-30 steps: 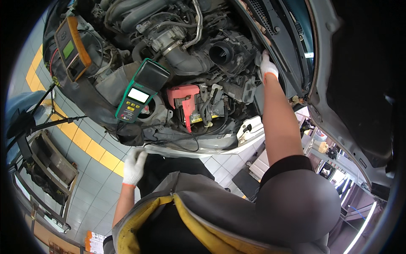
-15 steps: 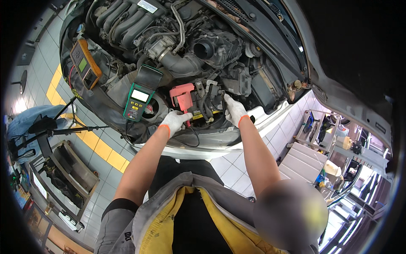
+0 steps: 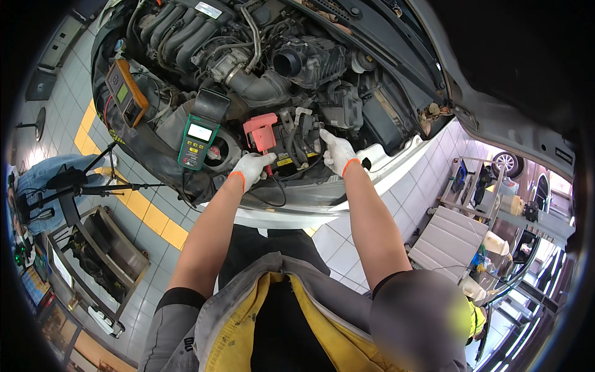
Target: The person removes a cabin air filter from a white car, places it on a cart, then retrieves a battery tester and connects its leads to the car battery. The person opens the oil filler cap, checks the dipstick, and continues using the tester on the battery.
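My left hand (image 3: 251, 169), in a white glove with an orange cuff, is closed on a red test-lead clip (image 3: 269, 168) below the red terminal cover (image 3: 260, 131). A dark lead loops down from the clip. At the battery's (image 3: 297, 152) right end, my gloved right hand (image 3: 339, 153) is closed, fingers curled. What it holds there is hidden behind the fingers. To the left, a green battery tester (image 3: 199, 137) with a lit screen and raised black flap lies on the engine bay. Farther left leans an orange-framed handheld meter (image 3: 126, 94).
Around the battery are the air intake duct (image 3: 260, 88), a black box (image 3: 342, 106) and the white front body edge (image 3: 384, 167). The raised hood (image 3: 514, 130) overhangs the right. A tripod (image 3: 80, 183) stands left, a cart (image 3: 449, 239) right. A person in yellow (image 3: 476, 319) is partly visible.
The view has shifted slightly, moving the engine bay a little left. Both hands stay at the battery, the left still on the red clip. The person in yellow has come into view at lower right.
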Motion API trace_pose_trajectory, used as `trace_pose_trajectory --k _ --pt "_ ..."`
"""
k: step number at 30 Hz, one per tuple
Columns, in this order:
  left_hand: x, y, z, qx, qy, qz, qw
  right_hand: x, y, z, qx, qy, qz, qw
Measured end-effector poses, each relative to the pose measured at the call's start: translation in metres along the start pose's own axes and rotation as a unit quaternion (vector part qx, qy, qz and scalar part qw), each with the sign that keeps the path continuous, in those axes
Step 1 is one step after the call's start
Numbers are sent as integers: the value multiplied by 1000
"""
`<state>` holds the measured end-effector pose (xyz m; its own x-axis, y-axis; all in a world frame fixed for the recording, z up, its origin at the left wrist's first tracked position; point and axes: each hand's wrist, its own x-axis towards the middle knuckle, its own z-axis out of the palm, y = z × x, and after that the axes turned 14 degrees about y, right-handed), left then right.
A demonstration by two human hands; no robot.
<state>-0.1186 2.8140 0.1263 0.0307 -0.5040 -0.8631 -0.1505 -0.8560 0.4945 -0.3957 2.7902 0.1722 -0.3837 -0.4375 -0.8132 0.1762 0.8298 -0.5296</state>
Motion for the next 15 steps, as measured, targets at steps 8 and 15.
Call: trace_pose_trajectory --k 8,15 --pt "8 10 -27 -40 -27 -82 995 -80 27 -12 43 -219 -57 973" --pt "13 3 -17 -70 -25 -52 996 -125 95 34 5 -164 -1 986"
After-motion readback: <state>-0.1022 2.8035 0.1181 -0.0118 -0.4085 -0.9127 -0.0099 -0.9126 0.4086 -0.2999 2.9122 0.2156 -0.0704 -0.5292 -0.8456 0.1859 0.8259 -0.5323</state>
